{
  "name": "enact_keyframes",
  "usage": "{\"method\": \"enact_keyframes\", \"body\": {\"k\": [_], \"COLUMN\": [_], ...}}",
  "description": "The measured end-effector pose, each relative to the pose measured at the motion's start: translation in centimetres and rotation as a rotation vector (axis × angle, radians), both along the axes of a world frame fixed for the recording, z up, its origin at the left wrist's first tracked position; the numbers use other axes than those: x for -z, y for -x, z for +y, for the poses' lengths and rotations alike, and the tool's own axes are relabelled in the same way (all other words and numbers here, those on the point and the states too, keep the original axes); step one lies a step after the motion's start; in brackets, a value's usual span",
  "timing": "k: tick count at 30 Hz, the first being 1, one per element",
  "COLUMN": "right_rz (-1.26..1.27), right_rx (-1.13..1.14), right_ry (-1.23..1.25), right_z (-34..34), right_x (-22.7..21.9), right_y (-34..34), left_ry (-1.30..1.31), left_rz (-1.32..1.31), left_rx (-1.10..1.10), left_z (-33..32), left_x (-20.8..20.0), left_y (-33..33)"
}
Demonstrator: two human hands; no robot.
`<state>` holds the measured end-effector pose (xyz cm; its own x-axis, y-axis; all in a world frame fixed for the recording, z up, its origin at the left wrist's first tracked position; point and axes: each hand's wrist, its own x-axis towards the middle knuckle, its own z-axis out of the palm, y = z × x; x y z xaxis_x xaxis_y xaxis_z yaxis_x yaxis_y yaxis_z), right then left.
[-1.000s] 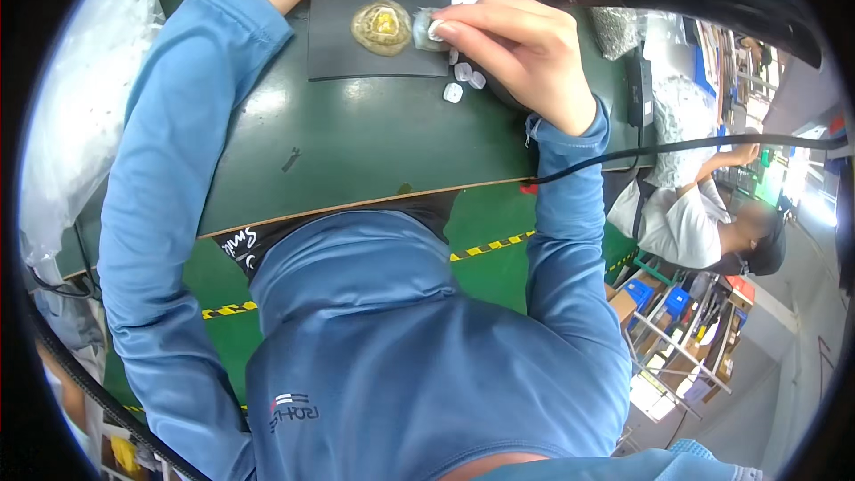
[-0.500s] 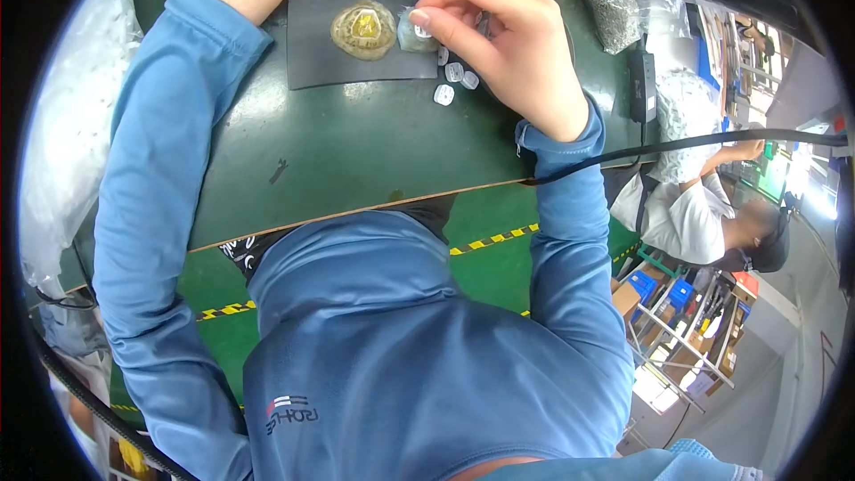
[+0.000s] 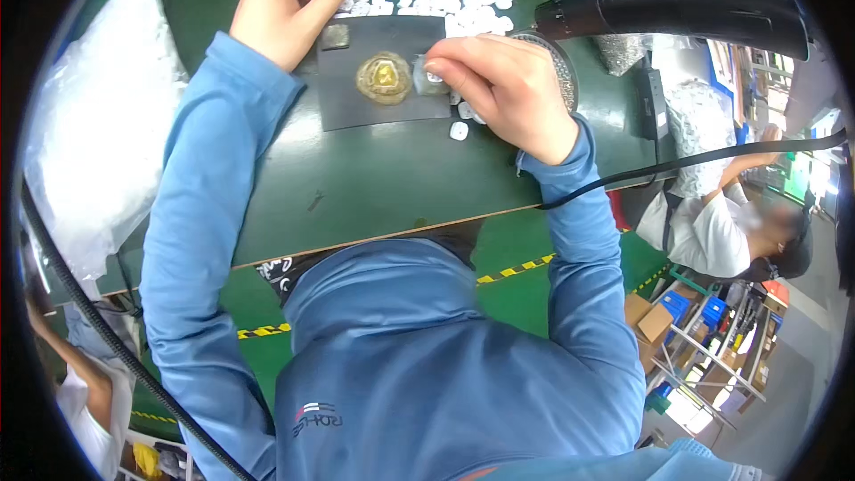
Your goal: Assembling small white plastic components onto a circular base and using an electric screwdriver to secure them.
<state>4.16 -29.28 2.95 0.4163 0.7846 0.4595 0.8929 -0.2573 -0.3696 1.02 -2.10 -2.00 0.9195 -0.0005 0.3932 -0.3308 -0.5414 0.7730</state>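
– Green tabletop (image 3: 392, 180), dark mat (image 3: 343, 80) on it. Which hand is nearer the small things?
– Right hand (image 3: 512, 93). Grip narrow, fingertips at the mat's right side. Left hand (image 3: 285, 9) curled by the upper left corner; whether it holds anything, cannot tell.
– Round amber lump (image 3: 383, 77)?
– On the mat, left of the right grip, no clear long axis.
– Smaller?
– Bluish pad (image 3: 420, 78), between lump and right hand. White piece (image 3: 434, 77) at those fingertips, over the pad; pinched or merely touched, cannot tell.
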Motion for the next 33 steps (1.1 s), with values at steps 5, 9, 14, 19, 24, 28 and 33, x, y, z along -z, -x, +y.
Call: {"method": "enact_keyframes", "body": {"k": [5, 9, 14, 19, 24, 28, 33], "right_rz": [0.057, 0.058, -0.039, -0.002, -0.016, 0.016, 0.067], "right_rx": [0.042, 0.041, -0.021, 0.007, 0.012, -0.045, 0.025], "right_ry": [0.081, 0.053, -0.007, 0.066, 0.087, 0.082, 0.137], "right_z": [-0.5, -0.7, -0.2, -0.7, -0.8, 0.0, -0.7], "right_x": [-0.7, -0.4, 0.1, -0.5, -0.4, -1.0, -1.3], "right_y": [0.3, 0.5, 0.3, 0.6, 0.2, 0.6, 1.3], "left_ry": [-0.028, -0.145, -0.092, -0.120, -0.133, -0.155, -0.259], "left_rz": [0.051, -0.110, -0.112, -0.034, 0.052, 0.117, -0.010], "left_rx": [-0.045, -0.186, -0.215, -0.157, -0.007, 0.094, 0.073], "left_z": [-1.9, -1.0, 6.9, 3.1, 2.0, 2.8, 0.9], "left_x": [-3.0, -5.9, -2.8, -2.9, -3.3, -5.1, -2.1], "left_y": [-1.8, -1.4, -0.8, 0.1, 0.3, 2.1, 0.8]}}
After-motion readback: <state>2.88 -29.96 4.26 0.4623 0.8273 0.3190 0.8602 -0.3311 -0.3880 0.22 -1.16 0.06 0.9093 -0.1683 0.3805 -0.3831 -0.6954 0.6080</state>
